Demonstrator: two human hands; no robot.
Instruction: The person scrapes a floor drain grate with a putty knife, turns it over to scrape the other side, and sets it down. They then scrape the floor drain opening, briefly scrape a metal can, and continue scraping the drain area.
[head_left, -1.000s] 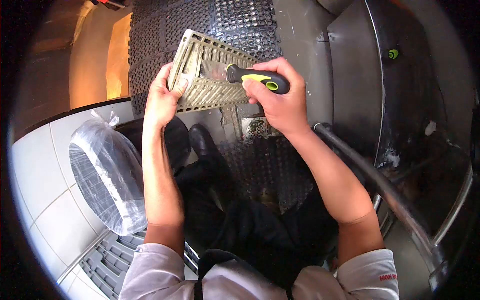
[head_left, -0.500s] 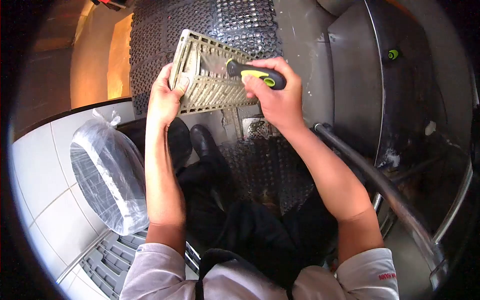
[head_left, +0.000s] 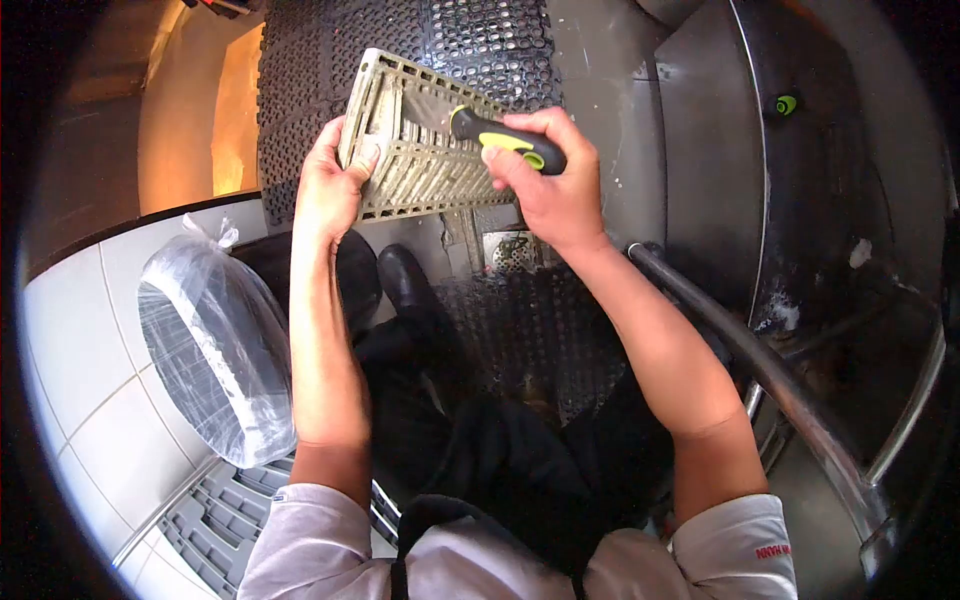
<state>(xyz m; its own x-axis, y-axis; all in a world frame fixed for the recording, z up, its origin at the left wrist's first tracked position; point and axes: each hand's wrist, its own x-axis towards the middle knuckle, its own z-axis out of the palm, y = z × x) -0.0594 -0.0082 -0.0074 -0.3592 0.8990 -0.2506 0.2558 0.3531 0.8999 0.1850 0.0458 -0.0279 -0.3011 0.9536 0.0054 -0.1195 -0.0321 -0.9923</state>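
Observation:
A grimy beige slatted grate (head_left: 430,180) is held up, tilted, over the floor. My left hand (head_left: 335,185) is closed on its left edge, the thumb lying across the front and the other fingers partly hidden behind. In my right hand (head_left: 560,185) is a scraper (head_left: 510,145) with a black and yellow-green handle. Its flat metal blade points left and overlaps the slats in the grate's upper part. The right side of the grate is partly hidden behind my right hand.
Perforated black rubber mats (head_left: 340,50) cover part of the floor, with a metal drain cover (head_left: 512,252) below the grate. A clear plastic bag (head_left: 215,350) hangs at the left by white tiles (head_left: 80,330). A metal rail (head_left: 740,345) runs along the right.
The grate and the scraper have shifted slightly upward in view. Both hands keep their holds.

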